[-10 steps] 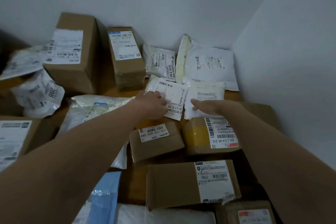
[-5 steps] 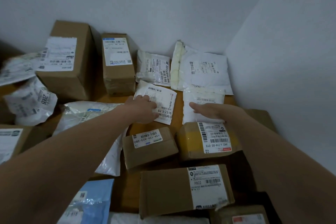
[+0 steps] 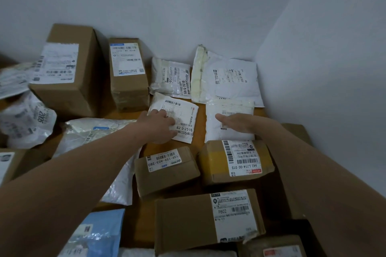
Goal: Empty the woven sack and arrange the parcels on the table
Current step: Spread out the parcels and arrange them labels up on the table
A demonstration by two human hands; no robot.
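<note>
left hand (image 3: 159,126): fingers flat, pressing labelled white packet (image 3: 183,113) label-up into row | right hand (image 3: 236,124): fingers straight on white mailer (image 3: 229,108), squaring it alongside | tabletop (image 3: 200,123): parcels in rows, sack unseen

Matt cardboard, crinkled plastic and printed paper on a wooden table (image 3: 200,127)

The large box (image 3: 69,98) and the near box (image 3: 186,221) are plain brown cardboard, dull and slightly creased. The taped box (image 3: 215,165) has a band of shinier yellowish tape. The white mailer (image 3: 184,110) and the blue bag (image 3: 102,229) are thin, wrinkled plastic film with a faint sheen. The paper label (image 3: 234,213) is matt white. The tabletop looks like smooth orange-brown wood, and the wall (image 3: 188,6) is matt and painted.
</note>
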